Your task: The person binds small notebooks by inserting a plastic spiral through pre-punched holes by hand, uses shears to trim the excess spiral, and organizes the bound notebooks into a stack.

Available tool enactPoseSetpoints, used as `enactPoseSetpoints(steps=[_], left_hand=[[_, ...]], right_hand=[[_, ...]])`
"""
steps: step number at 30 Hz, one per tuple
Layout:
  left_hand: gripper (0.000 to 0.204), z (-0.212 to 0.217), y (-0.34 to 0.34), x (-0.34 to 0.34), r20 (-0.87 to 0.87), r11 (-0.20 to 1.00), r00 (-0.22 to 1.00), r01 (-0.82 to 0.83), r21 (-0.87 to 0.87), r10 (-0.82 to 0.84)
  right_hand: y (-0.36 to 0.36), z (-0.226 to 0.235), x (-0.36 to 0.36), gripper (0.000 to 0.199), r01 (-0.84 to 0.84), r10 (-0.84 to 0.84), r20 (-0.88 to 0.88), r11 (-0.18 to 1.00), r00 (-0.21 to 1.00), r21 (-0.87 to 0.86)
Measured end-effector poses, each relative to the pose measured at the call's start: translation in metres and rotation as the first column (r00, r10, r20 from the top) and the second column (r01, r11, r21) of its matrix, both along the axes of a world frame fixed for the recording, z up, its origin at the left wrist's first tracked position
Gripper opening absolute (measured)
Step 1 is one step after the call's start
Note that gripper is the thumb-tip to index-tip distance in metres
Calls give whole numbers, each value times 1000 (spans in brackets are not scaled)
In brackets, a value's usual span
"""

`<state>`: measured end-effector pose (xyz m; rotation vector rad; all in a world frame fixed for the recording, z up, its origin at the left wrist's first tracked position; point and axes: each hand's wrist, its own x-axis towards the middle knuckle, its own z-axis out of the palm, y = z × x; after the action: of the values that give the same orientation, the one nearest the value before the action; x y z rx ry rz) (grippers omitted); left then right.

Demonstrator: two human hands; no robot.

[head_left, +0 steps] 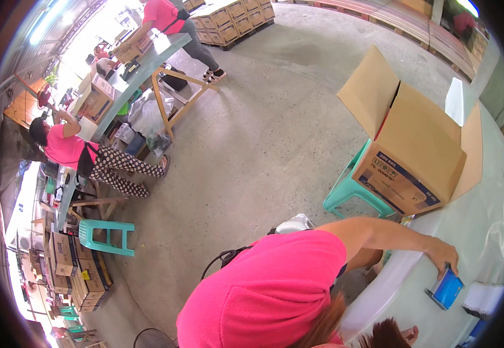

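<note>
My left arm, in a pink sleeve, reaches right over a table (403,272) covered in pale, shiny plastic. At its end my left hand (442,255) is closed on the upper end of a small flat blue pack (450,287). The pack has a dark lower edge and rests on or just above the plastic; I cannot tell which. Only some fingers of my right hand (410,334) show at the bottom edge, beside hanging dark hair (384,334). What that hand holds, if anything, is hidden. Near the blue pack lies a white stack with a ridged edge (484,298).
An open cardboard carton (417,148) stands on a green plastic stool (345,185) beside the table. At the left, two people in pink shirts (66,142) (165,17) stand at a long bench (147,64). Another green stool (107,235) and stacked cartons (81,272) are nearby.
</note>
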<state>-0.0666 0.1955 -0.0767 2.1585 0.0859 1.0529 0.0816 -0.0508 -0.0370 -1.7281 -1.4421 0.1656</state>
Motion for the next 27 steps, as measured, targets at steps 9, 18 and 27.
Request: enactPoseSetpoints(steps=[9,18,27], left_hand=[[74,13,-10,-12,-85,998,996,-42,-40,38],[72,14,-10,-11,-98,998,994,-49,-41,45],[59,1,1,-3,-55,1000,998,-8,28,9]], right_hand=[[39,4,19,38,125,-124,-11,990,992,71],[93,5,52,40,197,-189,-111,978,976,64],[130,-6,77,44,65,-70,-290,997,954,-29]])
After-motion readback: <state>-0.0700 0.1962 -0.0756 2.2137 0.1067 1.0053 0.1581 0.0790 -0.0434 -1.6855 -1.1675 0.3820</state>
